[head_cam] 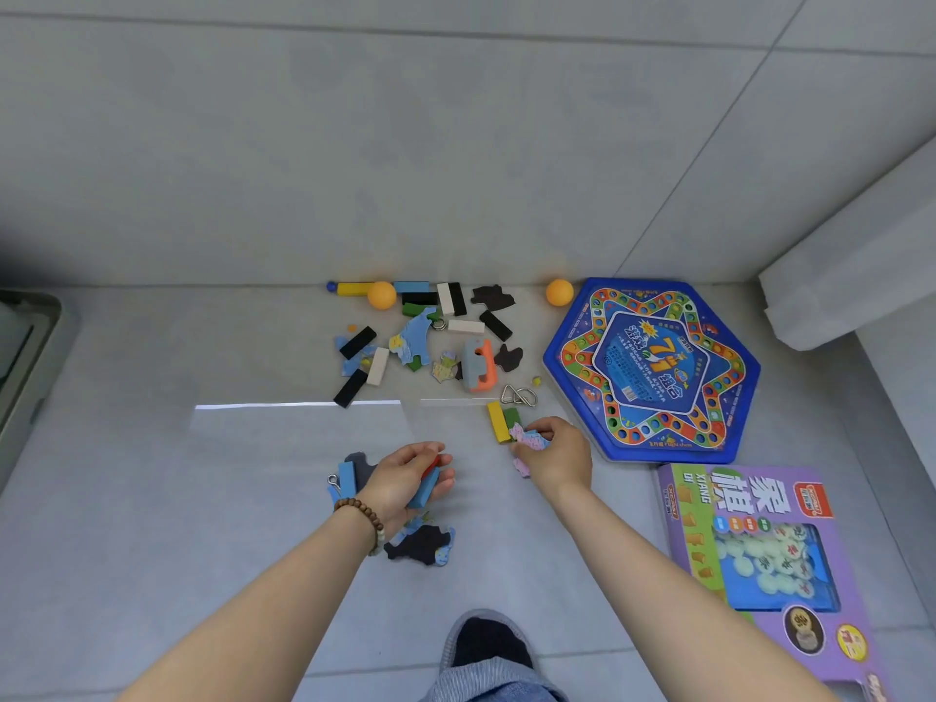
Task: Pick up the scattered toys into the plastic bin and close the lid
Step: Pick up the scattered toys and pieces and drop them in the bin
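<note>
Toys lie scattered on the grey floor by the wall: two orange balls (pixel 381 295) (pixel 559 292), several coloured and black blocks (pixel 358 342), map-like puzzle pieces (pixel 414 335) and a grey-orange toy (pixel 478 366). My left hand (pixel 405 478) is shut on a blue block and a red block. More blue blocks (pixel 347 477) and dark puzzle pieces (pixel 423 544) lie around it. My right hand (pixel 554 453) grips a pink-blue puzzle piece (pixel 529 438), next to a yellow block (pixel 498 422) and a green block (pixel 512 418). The plastic bin (pixel 25 362) shows only as a grey edge at far left.
A blue hexagonal board game (pixel 653 367) lies at the right near the wall. A purple chess box (pixel 759 559) sits in front of it. A metal ring puzzle (pixel 517 396) rests by the toys. My shoe (pixel 486 640) is at the bottom. A white ledge (pixel 851 266) juts out at upper right.
</note>
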`<state>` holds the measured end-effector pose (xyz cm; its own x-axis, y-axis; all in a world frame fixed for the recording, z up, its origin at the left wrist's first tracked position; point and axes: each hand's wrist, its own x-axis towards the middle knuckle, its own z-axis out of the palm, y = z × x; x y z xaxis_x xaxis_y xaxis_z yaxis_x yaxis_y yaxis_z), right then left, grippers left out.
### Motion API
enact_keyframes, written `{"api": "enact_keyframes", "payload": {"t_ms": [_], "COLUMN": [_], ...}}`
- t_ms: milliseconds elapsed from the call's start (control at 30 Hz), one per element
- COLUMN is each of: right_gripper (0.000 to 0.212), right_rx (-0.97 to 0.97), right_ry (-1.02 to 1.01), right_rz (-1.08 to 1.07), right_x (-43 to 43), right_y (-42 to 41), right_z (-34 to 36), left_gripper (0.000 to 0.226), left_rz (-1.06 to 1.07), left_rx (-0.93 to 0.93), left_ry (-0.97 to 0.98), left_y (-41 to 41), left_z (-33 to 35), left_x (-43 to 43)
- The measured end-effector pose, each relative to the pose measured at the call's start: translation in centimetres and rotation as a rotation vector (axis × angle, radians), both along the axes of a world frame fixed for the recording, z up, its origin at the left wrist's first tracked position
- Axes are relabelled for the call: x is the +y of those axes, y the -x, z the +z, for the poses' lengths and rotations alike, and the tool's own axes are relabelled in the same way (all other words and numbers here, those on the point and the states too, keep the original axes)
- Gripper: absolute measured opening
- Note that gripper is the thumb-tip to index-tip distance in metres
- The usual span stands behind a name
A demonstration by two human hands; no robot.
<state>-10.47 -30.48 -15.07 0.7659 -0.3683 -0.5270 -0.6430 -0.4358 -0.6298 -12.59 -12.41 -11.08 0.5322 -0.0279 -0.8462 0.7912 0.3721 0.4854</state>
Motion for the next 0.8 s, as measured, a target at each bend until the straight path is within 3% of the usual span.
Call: {"api": "enact_keyframes", "payload": {"t_ms": [167, 400, 600, 800], "right_gripper": [0.023, 0.019, 0.027, 0.017], "right_rx": [0.123, -0.053, -0.118, -0.179], "right_ry": [-0.119, -0.39, -0.581, -0.645], "right_rz": [-0.086, -0.212, 0.112, 0.54], "right_x": [0.5, 0.6, 7.9, 24.0], "right_y": [-0.6, 0.0, -3.2, -4.0], "right_z": [0.5, 4.1, 14.6, 25.4], "left_gripper": [0.015, 0.015, 0.025, 0.036], "left_rz": [0.014, 0.013, 0.055, 0.089], "left_rx": [-0.011, -0.08, -0.326, -0.522], "left_ry": [-0.023, -0.094, -0.392, -0.7], "left_y": [0.0, -1.3, -3.7, 0.2], "left_z": [-0.1, 3.3, 13.5, 24.5], "left_x": [0.7, 2.9, 10.7, 25.7]}}
